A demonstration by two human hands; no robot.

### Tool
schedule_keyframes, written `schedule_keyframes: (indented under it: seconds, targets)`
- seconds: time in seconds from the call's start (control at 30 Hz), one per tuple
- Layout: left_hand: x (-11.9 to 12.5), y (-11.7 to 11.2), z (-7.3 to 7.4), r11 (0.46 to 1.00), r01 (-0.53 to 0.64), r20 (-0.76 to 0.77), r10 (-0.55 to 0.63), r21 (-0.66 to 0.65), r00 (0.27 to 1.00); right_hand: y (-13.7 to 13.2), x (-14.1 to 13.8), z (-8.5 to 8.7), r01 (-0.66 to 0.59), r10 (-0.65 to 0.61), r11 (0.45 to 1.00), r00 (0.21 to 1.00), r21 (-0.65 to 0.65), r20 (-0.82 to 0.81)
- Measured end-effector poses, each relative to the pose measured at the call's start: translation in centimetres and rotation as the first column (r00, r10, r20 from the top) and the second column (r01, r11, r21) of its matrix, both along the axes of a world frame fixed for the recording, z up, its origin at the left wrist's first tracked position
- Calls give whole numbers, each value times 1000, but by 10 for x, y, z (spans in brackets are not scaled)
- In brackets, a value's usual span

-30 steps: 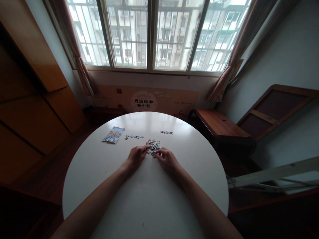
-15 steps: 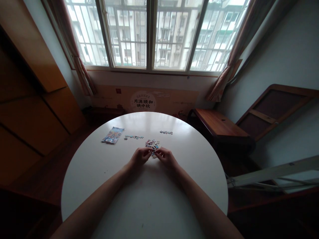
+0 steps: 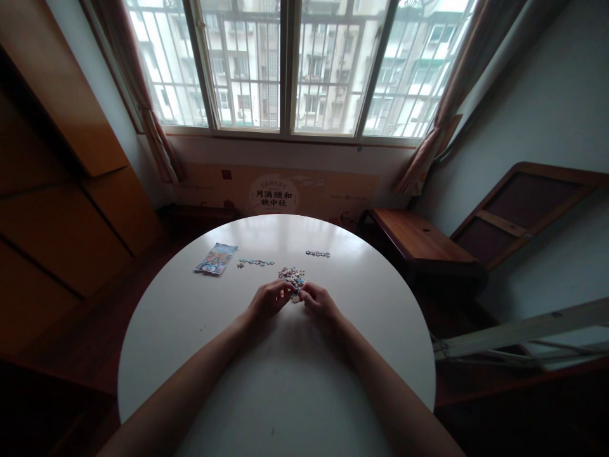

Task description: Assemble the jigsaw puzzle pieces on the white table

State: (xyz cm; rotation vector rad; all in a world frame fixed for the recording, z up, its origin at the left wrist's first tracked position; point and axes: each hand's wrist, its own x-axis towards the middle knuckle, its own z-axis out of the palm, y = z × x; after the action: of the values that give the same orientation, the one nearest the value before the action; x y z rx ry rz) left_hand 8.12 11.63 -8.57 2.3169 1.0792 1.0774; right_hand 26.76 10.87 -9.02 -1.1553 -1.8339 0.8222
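Observation:
A small heap of loose jigsaw pieces (image 3: 291, 275) lies near the middle of the round white table (image 3: 247, 387). Just in front of the heap, my left hand (image 3: 269, 298) and my right hand (image 3: 318, 300) are curled with fingertips pinched together, meeting over a jigsaw piece (image 3: 296, 296) held between them. A short joined row of pieces (image 3: 255, 262) lies to the left of the heap, and a second short row (image 3: 318, 254) lies behind it to the right. A colourful picture card (image 3: 216, 258) rests at the table's far left.
A low wooden bench (image 3: 419, 238) stands right of the table, beside a framed panel leaning on the wall (image 3: 528, 209). Wooden cabinets (image 3: 71, 209) fill the left side. A barred window (image 3: 290, 63) and a printed board (image 3: 271, 192) are behind.
Both hands lifted slightly off the heap's edge and drew together toward me, fingers now pinched around a piece. The pieces on the table have not moved.

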Motion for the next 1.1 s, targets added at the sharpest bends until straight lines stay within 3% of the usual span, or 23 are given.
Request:
schedule_keyframes:
  seconds: [0.37,0.63,1.1]
  targets:
    - [-1,6,-6,997,50,-11,-49,60,999,2,0,-6,18,-18,1000,1000,2,0]
    - [-3,5,1,991,-129,4,129,30,992,-1,-3,0,94,-93,996,993,7,-71]
    - [-3,3,2,994,-94,-51,97,63,994,-1,-2,2,105,-108,992,994,75,31]
